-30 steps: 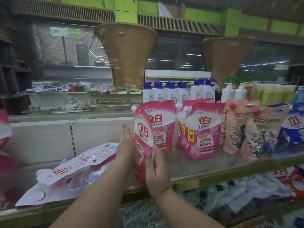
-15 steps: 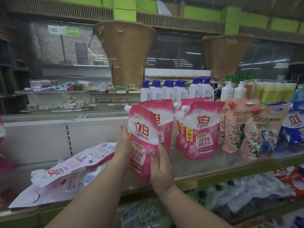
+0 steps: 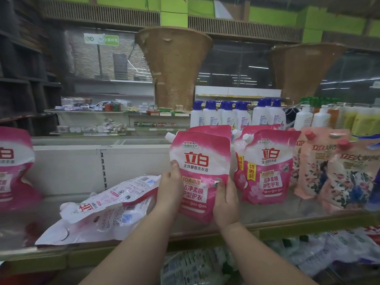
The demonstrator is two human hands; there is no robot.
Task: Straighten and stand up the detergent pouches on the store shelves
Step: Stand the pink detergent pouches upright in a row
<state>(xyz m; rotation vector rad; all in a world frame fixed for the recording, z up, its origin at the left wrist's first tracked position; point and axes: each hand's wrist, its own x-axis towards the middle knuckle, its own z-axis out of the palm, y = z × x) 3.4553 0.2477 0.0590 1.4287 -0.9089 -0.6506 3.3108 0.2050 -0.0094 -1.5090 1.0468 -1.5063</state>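
Note:
A pink detergent pouch [image 3: 200,167] with a white spout stands upright on the shelf [image 3: 287,221], its printed front facing me. My left hand [image 3: 169,188] grips its left edge with the thumb across the front. My right hand [image 3: 226,202] holds its lower right edge. Another pink pouch [image 3: 216,129] stands right behind it. Two more pink pouches [image 3: 269,165] stand to the right. Left of my hands, two pouches [image 3: 107,206] lie flat, stacked with their white backs up.
Peach floral pouches [image 3: 320,167] stand at the right end of the shelf. White bottles with blue caps [image 3: 228,116] line up behind. A pink pouch [image 3: 14,167] stands at the far left. The shelf below holds more packets [image 3: 205,266].
Both hands turned the pouch from edge-on to face me and shifted it slightly right, so it now covers the pouch behind it. The camera view also moved a little.

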